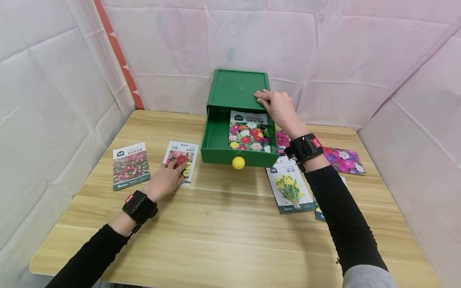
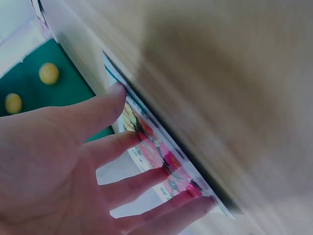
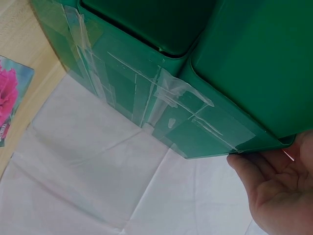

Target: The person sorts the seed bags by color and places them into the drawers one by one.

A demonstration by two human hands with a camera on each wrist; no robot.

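In the head view, the left hand (image 1: 166,180) lies on the lower part of a seed packet (image 1: 181,161) that rests flat on the wooden surface (image 1: 223,224). The grip is wide, with fingers spread and resting on the print rather than curled round it. The packet's long axis runs away from the person, so most of it lies beyond the fingertips. The open drawer (image 1: 216,138) of the green box (image 1: 235,90) lies to the right of this grip and slightly beyond it, with its yellow knob (image 1: 238,163) nearest. The left hand is clearly the nearer hand to the packet. A second packet (image 1: 131,165) lies just to the left of the grip. One more packet (image 1: 249,131) lies inside the drawer. The right hand (image 1: 277,106) rests on the front right edge of the box top, fingers extended and flat, grasping nothing. Further packets lie on the surface beneath and behind that forearm. In the left wrist view, the picture is blurred. The left hand (image 2: 73,161) shows spread fingers (image 2: 146,178) whose tips meet the seed packet (image 2: 161,152) along its length; the green box (image 2: 58,88) shows beyond the thumb. In the right wrist view, the palm of the right hand (image 3: 281,188) sits against the taped edge of the green box (image 3: 244,63), open, with a pink flower packet (image 3: 12,98) well apart at the far left.
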